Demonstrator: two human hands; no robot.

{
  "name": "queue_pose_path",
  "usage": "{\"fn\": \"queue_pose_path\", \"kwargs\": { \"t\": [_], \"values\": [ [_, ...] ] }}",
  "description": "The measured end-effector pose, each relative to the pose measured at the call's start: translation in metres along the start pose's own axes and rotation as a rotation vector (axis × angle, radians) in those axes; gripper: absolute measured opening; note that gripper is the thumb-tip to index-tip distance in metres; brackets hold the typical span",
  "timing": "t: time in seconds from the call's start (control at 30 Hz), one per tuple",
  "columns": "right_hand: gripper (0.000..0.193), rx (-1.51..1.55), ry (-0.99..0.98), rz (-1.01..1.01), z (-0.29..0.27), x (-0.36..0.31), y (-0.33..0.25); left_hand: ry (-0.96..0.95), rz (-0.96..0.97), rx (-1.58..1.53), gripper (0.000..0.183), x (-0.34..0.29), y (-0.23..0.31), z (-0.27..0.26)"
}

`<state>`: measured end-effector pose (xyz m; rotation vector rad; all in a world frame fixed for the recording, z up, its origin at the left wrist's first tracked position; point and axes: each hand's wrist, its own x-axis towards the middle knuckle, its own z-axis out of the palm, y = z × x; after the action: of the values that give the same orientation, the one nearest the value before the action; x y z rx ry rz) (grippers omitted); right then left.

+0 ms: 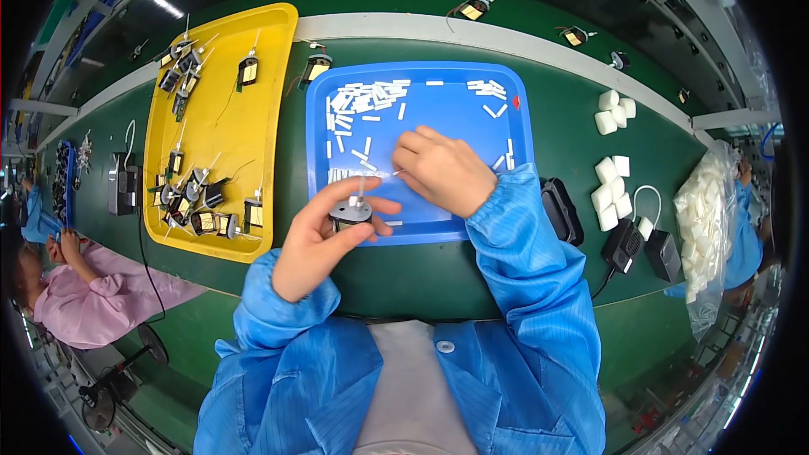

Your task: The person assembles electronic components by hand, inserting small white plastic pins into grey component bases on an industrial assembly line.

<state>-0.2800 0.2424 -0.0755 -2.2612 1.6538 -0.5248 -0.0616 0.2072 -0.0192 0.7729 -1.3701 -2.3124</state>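
Note:
My left hand (pixel 318 232) grips a small motor (pixel 352 211) with a round, dark metal top and a thin pale shaft standing upright, over the near left edge of the blue tray (pixel 528 118). My right hand (pixel 442 170) hovers above the tray's middle, its fingers curled and pinched together. A whitish speck shows at those fingertips, too small to name. Short white tubes (pixel 361 99) lie heaped in the tray's far left corner, with others scattered along its sides. More sit in a row beside my left fingers.
To the left, a yellow tray (pixel 286 59) bears several motors with shafts and wires. White foam-like blocks (pixel 608 194), a black open case (pixel 562 211) and black boxes (pixel 624 244) stand on the right. Motors sit on the green strip (pixel 522 21) beyond. A co-worker's pink sleeve (pixel 109 286) shows left.

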Motion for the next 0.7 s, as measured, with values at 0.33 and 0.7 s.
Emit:
{"fn": "queue_pose_path", "kwargs": {
  "t": [0.33, 0.7],
  "values": [
    [0.023, 0.964, 0.378, 0.212, -0.067, -0.001, -0.042, 0.272, 0.418, 0.822, 0.029, -0.008, 0.01, 0.014],
    [0.014, 0.945, 0.318, 0.219, -0.083, -0.008, -0.048, 0.249, 0.483, 0.836, 0.033, -0.004, 0.011, 0.013]
  ]
}}
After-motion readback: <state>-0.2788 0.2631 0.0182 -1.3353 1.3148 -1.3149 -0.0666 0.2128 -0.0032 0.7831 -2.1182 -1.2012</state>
